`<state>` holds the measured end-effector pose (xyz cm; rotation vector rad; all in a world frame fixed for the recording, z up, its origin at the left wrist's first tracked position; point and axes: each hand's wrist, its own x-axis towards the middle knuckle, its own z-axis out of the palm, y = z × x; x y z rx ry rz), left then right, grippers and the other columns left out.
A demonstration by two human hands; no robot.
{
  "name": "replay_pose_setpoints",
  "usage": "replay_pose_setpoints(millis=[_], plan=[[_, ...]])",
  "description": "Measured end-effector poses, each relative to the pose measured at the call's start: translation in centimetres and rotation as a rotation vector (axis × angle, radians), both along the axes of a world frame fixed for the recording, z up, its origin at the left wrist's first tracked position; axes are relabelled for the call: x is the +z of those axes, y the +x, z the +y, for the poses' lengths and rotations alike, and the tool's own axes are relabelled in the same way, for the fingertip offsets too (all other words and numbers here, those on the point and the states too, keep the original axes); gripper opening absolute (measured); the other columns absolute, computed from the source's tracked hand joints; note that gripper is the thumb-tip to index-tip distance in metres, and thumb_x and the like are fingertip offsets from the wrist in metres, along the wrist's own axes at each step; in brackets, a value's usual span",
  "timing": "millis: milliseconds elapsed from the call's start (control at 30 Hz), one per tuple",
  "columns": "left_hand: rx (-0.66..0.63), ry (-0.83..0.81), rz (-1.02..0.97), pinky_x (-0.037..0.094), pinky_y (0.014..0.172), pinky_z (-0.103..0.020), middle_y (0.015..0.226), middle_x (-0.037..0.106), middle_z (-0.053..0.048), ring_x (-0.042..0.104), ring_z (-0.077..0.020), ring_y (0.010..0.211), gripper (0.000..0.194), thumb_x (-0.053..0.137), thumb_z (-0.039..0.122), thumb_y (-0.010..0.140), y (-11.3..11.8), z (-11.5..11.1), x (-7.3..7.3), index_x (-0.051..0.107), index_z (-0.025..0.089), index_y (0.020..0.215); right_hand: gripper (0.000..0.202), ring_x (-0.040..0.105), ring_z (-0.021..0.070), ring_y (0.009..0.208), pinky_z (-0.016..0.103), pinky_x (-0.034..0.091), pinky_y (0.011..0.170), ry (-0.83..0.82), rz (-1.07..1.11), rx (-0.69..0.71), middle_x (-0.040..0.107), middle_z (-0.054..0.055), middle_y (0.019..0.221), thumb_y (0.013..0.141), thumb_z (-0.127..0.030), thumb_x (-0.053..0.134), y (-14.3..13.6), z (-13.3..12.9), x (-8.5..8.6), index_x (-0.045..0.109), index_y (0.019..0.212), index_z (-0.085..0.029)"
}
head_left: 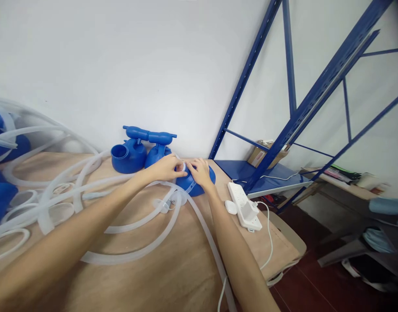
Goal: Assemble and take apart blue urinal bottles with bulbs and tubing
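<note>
A blue plastic bottle [203, 187] with a pale printed strip lies on the table under both hands. My left hand [169, 167] is closed in a pinch on a small whitish ring-like piece [184, 166] at the bottle's upper left side; its exact kind is partly hidden. My right hand [201, 171] grips the top of the bottle with bent fingers. Just below it, a translucent hose [203, 225] runs from a clear plastic fitting [168, 203] toward the front edge.
Two more blue bottles with handles, one in front [134, 158], stand against the wall. Coiled translucent hoses [56, 186] and blue parts [0, 199] fill the left. At right lie a white power strip [243, 203] and a white mouse-like object [230, 207], near a blue metal rack [251, 73].
</note>
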<state>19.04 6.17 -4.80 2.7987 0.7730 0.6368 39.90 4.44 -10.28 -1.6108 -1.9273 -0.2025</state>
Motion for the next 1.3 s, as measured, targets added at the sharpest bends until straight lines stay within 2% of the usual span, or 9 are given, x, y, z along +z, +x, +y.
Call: replay_pose_setpoints(millis=[100,300,467,700,833,933,1000,1133,1300], plan=[[-0.040,-0.016,-0.011,0.044,0.081,-0.032,0.075,0.068,-0.007,0.060,-0.0246,0.091,0.030,0.067,0.039,0.090,0.2,0.1,-0.3,0.059,0.019,0.068,0.045,0.059,0.0239,0.101,0.039,0.035,0.092,0.009,0.003,0.012,0.077,0.005,0.101,0.112,-0.046,0.047,0.1,0.1,-0.2,0.083,0.094,-0.027],[-0.092,-0.128,0.063,0.038,0.062,-0.029,0.064,0.061,-0.001,0.053,-0.0165,0.062,0.031,0.068,0.040,0.083,0.3,1.2,0.5,0.055,0.020,0.064,0.045,0.059,0.0238,0.099,0.040,0.035,0.092,0.023,0.034,0.049,0.076,0.005,0.096,0.112,-0.045,0.046,0.4,0.2,-0.5,0.081,0.090,-0.026],[-0.096,-0.174,0.107,0.036,0.057,-0.028,0.063,0.060,0.000,0.052,-0.0152,0.058,0.029,0.068,0.041,0.080,0.3,1.5,1.2,0.056,0.019,0.065,0.043,0.059,0.0242,0.099,0.040,0.035,0.090,0.032,0.037,0.056,0.076,0.005,0.097,0.111,-0.041,0.049,0.3,0.2,-0.5,0.079,0.085,-0.025],[-0.070,-0.149,0.240,0.037,0.057,-0.028,0.063,0.061,0.000,0.053,-0.0157,0.058,0.030,0.066,0.044,0.083,-0.8,0.0,3.7,0.057,0.020,0.067,0.046,0.058,0.0222,0.098,0.038,0.036,0.091,0.014,0.044,0.128,0.077,0.003,0.099,0.111,-0.041,0.049,-0.2,0.2,-0.3,0.077,0.078,-0.025],[0.048,-0.032,0.317,0.034,0.059,-0.031,0.069,0.065,-0.003,0.055,-0.0192,0.063,0.023,0.067,0.040,0.082,-2.1,-0.4,5.3,0.061,0.021,0.070,0.041,0.060,0.0226,0.103,0.039,0.036,0.095,0.019,0.076,0.132,0.079,0.004,0.106,0.111,-0.038,0.049,-0.3,0.3,-0.4,0.080,0.088,-0.025],[0.199,0.046,0.357,0.031,0.062,-0.031,0.070,0.063,-0.004,0.055,-0.0208,0.066,0.023,0.067,0.038,0.082,-4.8,0.0,6.2,0.061,0.021,0.068,0.041,0.060,0.0234,0.103,0.039,0.037,0.095,0.018,0.086,0.134,0.078,0.004,0.101,0.111,-0.038,0.049,-0.3,0.3,-0.4,0.080,0.087,-0.024],[0.305,0.073,0.383,0.031,0.065,-0.031,0.069,0.061,-0.004,0.054,-0.0213,0.067,0.023,0.067,0.036,0.083,-7.9,0.3,6.7,0.061,0.021,0.067,0.043,0.061,0.0238,0.101,0.040,0.038,0.094,0.016,0.088,0.134,0.078,0.004,0.098,0.111,-0.039,0.049,-0.3,0.3,-0.4,0.080,0.084,-0.025],[0.590,0.040,0.505,0.031,0.071,-0.028,0.071,0.062,-0.001,0.052,-0.0179,0.069,0.026,0.068,0.038,0.087,-16.6,0.4,7.3,0.063,0.020,0.069,0.045,0.061,0.0245,0.100,0.041,0.039,0.095,0.005,0.091,0.128,0.079,0.004,0.098,0.110,-0.043,0.048,-0.2,0.2,-0.1,0.080,0.082,-0.026],[0.755,-0.053,0.532,0.029,0.071,-0.024,0.066,0.061,0.002,0.050,-0.0145,0.070,0.025,0.060,0.031,0.092,-26.0,0.1,6.3,0.067,0.014,0.076,0.042,0.062,0.0270,0.108,0.042,0.038,0.099,-0.016,0.093,0.078,0.080,0.006,0.109,0.110,-0.044,0.047,-0.4,0.4,-0.1,0.082,0.093,-0.026]])
